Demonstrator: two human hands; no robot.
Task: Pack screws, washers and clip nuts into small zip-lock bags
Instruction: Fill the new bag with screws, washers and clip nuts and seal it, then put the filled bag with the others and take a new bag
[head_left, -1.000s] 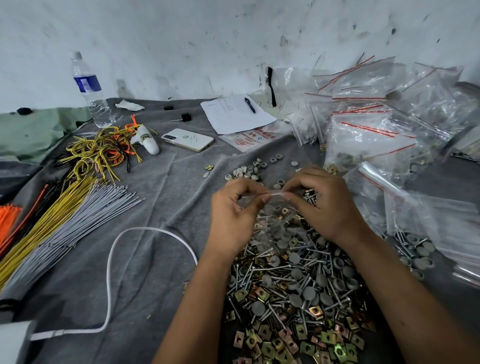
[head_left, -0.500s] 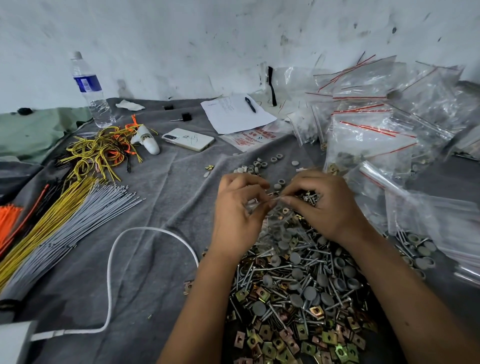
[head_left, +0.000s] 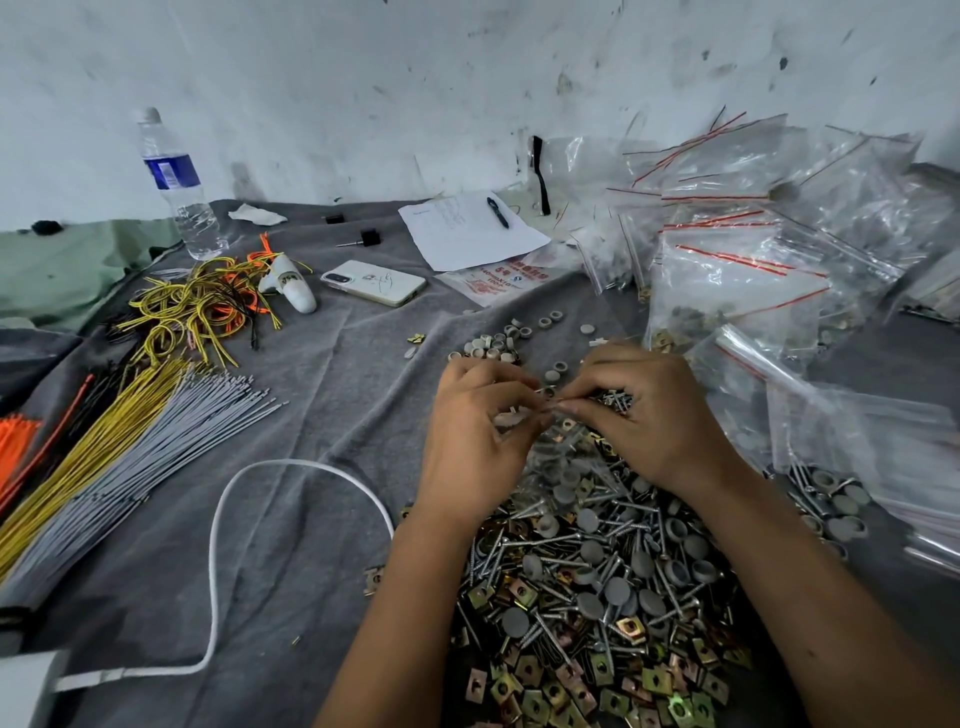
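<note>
Hands: two, left hand (head_left: 470, 441) and right hand (head_left: 652, 415)
Water bottle (head_left: 176, 187): one
Phone (head_left: 374, 282): one
Pen (head_left: 497, 211): one

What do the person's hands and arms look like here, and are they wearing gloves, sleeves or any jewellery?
Both are bare. The left hand and right hand have no gloves, and no rings show on the visible fingers. Both forearms are uncovered from the wrist down to the picture's bottom edge: no sleeve, watch or bracelet appears. No markings or cables are on them. The fingernails look short and plain.

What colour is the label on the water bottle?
Blue, with a small white patch, on the water bottle; the head view shows it.
</note>
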